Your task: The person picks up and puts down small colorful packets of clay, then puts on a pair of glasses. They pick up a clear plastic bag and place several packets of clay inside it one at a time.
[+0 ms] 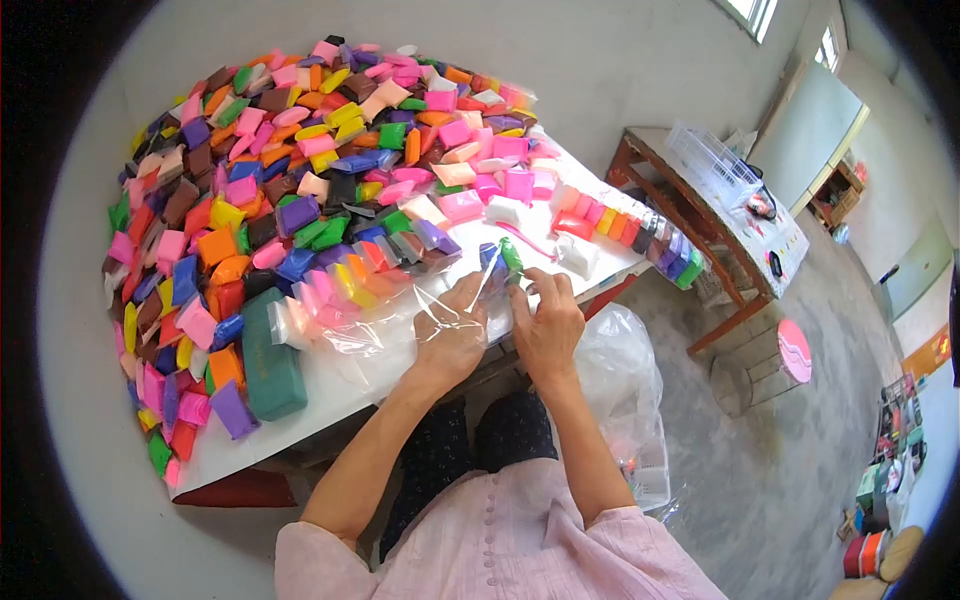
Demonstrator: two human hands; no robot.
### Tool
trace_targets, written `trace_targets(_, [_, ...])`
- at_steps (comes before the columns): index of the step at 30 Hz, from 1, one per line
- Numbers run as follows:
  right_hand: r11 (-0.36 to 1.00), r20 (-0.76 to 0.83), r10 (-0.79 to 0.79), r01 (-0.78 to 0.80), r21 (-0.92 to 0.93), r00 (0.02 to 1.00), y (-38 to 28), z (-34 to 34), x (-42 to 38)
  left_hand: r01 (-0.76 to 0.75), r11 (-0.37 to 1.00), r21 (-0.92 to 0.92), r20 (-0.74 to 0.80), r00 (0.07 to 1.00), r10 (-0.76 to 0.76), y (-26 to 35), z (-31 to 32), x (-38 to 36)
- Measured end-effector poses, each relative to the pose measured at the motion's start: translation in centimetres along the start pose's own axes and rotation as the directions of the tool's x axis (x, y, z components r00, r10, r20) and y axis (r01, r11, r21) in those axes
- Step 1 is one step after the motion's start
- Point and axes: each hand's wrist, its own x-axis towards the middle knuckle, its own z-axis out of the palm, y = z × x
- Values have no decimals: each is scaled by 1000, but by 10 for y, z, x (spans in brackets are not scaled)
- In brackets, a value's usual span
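Note:
My left hand [452, 335] is at the table's front edge with its fingers closed, clear plastic film stretched across it. A blue clay-like packet [491, 258] stands just beyond its fingertips. My right hand [548, 322] pinches the lower end of a small green packet [511, 254], beside the blue one. The clear plastic bag [365, 335] spreads left from my left hand, over or beside a row of colored packets [345, 285]. How far the film wraps around my fingers is hard to see.
A big heap of colored packets [300, 150] covers the table's back and left. A green block [272, 355] lies near the front edge. Another packet row [630, 230] is at right. Below hang a plastic bag [615, 360] and a white basket [650, 465]. A stool [793, 352] stands right.

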Motion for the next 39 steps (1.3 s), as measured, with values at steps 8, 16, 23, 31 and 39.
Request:
trace_targets(8, [998, 63, 23, -19, -57, 998, 5, 3, -2, -18, 999, 43, -41, 999, 20, -1, 6, -2])
trace_targets(16, [969, -137, -50, 81, 233, 989, -45, -83, 14, -34, 990, 138, 39, 999, 29, 1, 6, -5])
trace_targets(23, [922, 254, -333, 257, 290, 908, -95, -42, 113, -131, 978, 162, -21, 990, 136, -8, 15, -5])
trace_targets(31, [871, 814, -316, 489, 46, 487, -71, 66, 149, -227, 963, 147, -287, 922, 262, -16, 26, -2])
trace_targets(39, [880, 887, -200, 475, -25, 416, -70, 75, 148, -196, 967, 160, -193, 955, 226, -12, 20, -2])
